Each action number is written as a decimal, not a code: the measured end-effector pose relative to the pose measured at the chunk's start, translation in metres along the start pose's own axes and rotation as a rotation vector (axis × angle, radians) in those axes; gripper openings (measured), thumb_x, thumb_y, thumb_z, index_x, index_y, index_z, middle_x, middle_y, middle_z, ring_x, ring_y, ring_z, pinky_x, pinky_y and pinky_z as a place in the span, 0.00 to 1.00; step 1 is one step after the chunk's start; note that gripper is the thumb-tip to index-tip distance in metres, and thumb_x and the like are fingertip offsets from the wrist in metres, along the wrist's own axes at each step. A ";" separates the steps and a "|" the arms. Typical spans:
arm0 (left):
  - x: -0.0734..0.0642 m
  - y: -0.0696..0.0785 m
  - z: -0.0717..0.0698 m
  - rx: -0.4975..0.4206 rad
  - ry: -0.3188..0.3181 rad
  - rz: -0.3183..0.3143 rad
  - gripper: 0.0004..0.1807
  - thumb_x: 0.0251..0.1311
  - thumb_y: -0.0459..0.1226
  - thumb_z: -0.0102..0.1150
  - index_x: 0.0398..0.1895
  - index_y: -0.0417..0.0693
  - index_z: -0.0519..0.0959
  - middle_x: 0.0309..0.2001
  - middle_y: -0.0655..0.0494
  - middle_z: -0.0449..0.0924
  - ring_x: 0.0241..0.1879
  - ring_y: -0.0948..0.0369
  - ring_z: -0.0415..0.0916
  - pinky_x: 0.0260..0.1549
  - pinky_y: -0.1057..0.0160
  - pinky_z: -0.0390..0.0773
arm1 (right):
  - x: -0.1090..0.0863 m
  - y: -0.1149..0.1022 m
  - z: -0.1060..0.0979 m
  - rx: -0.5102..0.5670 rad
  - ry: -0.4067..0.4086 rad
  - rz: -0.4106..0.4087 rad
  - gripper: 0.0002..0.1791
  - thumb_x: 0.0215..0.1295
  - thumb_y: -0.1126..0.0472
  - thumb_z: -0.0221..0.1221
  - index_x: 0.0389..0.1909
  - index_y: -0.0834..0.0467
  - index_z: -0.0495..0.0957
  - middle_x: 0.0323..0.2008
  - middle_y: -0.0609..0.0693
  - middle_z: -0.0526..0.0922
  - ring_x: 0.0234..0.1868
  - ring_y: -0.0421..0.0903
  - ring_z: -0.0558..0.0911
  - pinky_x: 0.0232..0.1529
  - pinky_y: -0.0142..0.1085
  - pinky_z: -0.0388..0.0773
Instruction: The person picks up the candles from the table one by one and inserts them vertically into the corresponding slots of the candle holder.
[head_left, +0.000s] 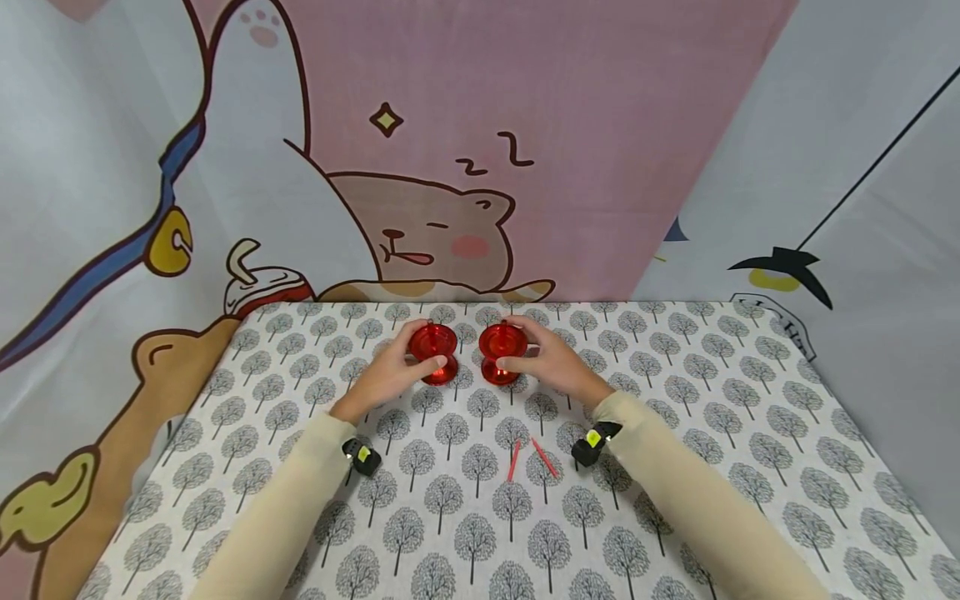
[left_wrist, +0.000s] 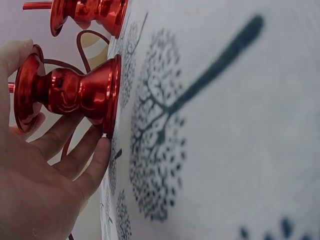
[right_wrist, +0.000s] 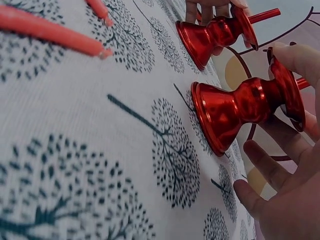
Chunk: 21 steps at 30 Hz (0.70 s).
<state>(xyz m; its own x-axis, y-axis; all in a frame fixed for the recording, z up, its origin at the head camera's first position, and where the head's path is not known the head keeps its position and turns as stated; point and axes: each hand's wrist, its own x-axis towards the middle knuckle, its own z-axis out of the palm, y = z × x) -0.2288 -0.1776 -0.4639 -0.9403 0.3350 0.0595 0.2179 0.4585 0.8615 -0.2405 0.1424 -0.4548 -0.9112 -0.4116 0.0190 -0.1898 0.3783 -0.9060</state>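
Paired hold on two red candlesticks: level bases, light rims

Left hand [head_left: 393,369] grips the left candlestick [head_left: 433,340] by its upper dish, thumb on the near side of the rim, fingers round the far side. Right hand [head_left: 552,361] has a mirrored grip on the right candlestick [head_left: 502,342]. The pair stand upright side by side towards the far edge of the cloth-covered bench [head_left: 465,575], with a narrow gap between. Bases appear to rest on the cloth; full contact all round cannot be confirmed from these angles.

Two thin pink-red candles [head_left: 513,461] [head_left: 545,458] lie nearer the person, just short of the right wrist, ends splayed apart. No hand on them.

Notes on handling (judgement):
- Step in hand reads as steadying or positioning the pair. Best done with both wrists moving evenly, so the gap holds and the dishes do not knock.
- The grip is high, above a narrow waist; any sideways push at the rim could tip a base. Lower straight down, feel for flat contact, then loosen thumbs first.
- Glossy surface probably slips; moderate pressure should suffice.
- Fingertips should clear the upright tube [right_wrist: 265,16] on withdrawal.
- Soft cloth may ruck if a base is dragged; lift slightly instead.
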 end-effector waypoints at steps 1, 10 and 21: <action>0.000 0.001 0.001 0.003 -0.003 -0.003 0.42 0.75 0.48 0.71 0.84 0.47 0.62 0.71 0.39 0.80 0.64 0.38 0.83 0.60 0.42 0.85 | -0.001 0.001 -0.001 0.002 0.002 0.001 0.46 0.71 0.52 0.74 0.85 0.53 0.65 0.68 0.58 0.82 0.68 0.61 0.81 0.64 0.58 0.82; 0.000 0.005 0.011 0.008 -0.029 0.011 0.43 0.76 0.46 0.70 0.85 0.45 0.60 0.71 0.38 0.80 0.64 0.38 0.82 0.61 0.42 0.84 | -0.011 0.009 -0.011 0.026 -0.003 -0.010 0.44 0.70 0.56 0.76 0.83 0.52 0.67 0.68 0.59 0.83 0.69 0.60 0.81 0.67 0.58 0.80; -0.001 0.014 0.022 0.008 -0.068 0.053 0.42 0.75 0.44 0.70 0.85 0.44 0.60 0.68 0.39 0.82 0.62 0.43 0.85 0.62 0.46 0.84 | -0.026 0.013 -0.026 0.104 -0.044 0.001 0.41 0.71 0.57 0.76 0.81 0.44 0.69 0.64 0.56 0.84 0.63 0.55 0.86 0.61 0.52 0.84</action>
<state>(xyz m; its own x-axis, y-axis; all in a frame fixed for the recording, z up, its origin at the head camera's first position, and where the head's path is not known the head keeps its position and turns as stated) -0.2195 -0.1532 -0.4632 -0.9074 0.4143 0.0705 0.2695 0.4450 0.8540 -0.2290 0.1798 -0.4560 -0.8941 -0.4480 0.0021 -0.1483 0.2917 -0.9450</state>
